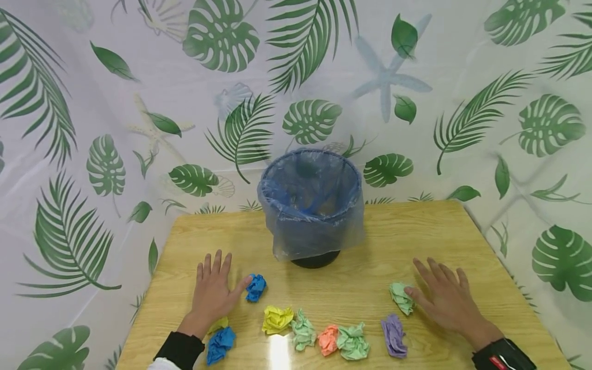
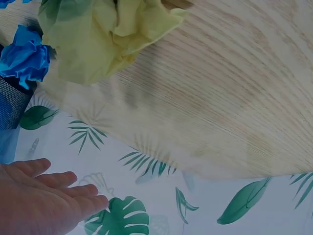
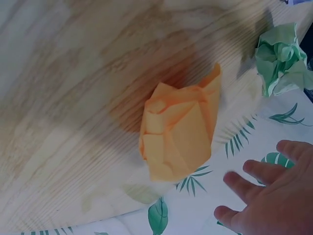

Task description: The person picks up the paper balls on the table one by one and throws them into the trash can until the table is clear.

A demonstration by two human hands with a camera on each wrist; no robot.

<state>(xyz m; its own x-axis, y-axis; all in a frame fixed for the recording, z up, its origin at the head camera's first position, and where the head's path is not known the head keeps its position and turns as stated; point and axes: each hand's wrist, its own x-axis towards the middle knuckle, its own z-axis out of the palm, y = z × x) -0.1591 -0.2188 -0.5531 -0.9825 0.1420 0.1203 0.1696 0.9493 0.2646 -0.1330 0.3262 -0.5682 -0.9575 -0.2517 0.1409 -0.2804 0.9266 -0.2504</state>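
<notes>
Your left hand (image 1: 216, 290) and right hand (image 1: 446, 303) spread empty as crumpled, coloured paper balls (image 1: 277, 319) lie around them, none yet lifted.

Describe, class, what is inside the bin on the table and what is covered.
Inside the bin, folds of its translucent blue plastic liner show; nothing else can be made out. The liner covers the bin's inner bottom, so whatever lies beneath cannot be seen.
</notes>
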